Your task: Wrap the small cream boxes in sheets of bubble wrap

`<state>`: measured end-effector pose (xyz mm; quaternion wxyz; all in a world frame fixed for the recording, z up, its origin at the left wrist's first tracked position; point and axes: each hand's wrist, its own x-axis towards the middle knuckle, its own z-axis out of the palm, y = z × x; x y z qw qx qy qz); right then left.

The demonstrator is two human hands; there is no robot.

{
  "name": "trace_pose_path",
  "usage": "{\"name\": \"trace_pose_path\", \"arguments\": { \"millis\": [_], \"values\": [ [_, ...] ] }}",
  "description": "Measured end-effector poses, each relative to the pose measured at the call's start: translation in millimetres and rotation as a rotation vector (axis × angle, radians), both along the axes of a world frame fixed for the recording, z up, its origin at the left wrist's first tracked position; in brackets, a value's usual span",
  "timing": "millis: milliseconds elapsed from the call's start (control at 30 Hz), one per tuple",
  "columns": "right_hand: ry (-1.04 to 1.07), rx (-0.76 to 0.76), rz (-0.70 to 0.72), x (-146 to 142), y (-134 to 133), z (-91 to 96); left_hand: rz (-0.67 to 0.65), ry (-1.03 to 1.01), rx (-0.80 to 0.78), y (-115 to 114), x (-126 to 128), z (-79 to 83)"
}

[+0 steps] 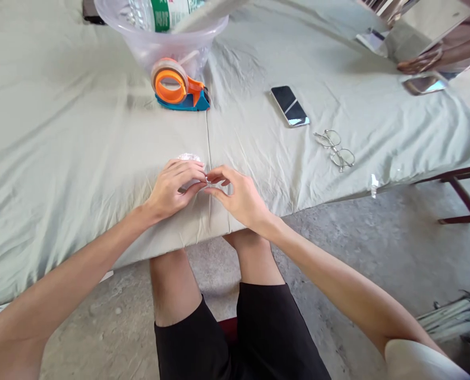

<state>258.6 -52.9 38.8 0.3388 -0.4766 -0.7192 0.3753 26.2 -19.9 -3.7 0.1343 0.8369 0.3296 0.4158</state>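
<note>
My left hand (175,187) and my right hand (235,195) meet near the front edge of a table draped in a pale grey-green cloth (60,148). Both hands have their fingers curled in a pinch around a small clear, shiny wrapped thing (189,158), of which only a crinkled bit shows above my left fingers. The fingertips of the two hands touch at the middle. What the thing is I cannot make out.
An orange and blue tape dispenser (179,87) stands farther back, against a clear plastic basin (167,37) with a bottle in it. A phone (289,105) and glasses (335,149) lie to the right. Another person's hand (419,63) rests at the far right. A scrap of clear tape (374,184) hangs at the table edge.
</note>
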Motion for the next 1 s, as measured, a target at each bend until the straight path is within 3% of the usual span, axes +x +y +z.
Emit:
{"name": "trace_pose_path", "arguments": {
  "millis": [167, 367, 467, 567, 800, 900, 1000],
  "values": [
    [0.086, -0.039, -0.057, 7, 5, 3.1, -0.004, 0.022, 0.043, 1, 0, -3.5],
    [0.405, -0.504, -0.016, 18, 2, 5.1, 0.075, -0.046, 0.041, 2, -1, -7.2],
    [0.487, -0.621, -0.003, 18, 1, 4.3, 0.128, -0.104, 0.059, 4, -3, -9.6],
    [0.478, -0.574, -0.024, 16, 0, 5.3, 0.139, -0.084, 0.060, 4, -4, -11.5],
    [0.288, -0.271, -0.032, -3, -13, 6.7, 0.210, -0.020, 0.151, 4, -4, -10.4],
    [0.297, -0.149, -0.020, -13, -20, 1.6, 0.165, -0.035, 0.162, 5, -5, -8.9],
    [0.343, -0.145, -0.017, -20, -24, -4.4, 0.129, -0.032, 0.132, 4, -7, -6.3]
  ]
}}
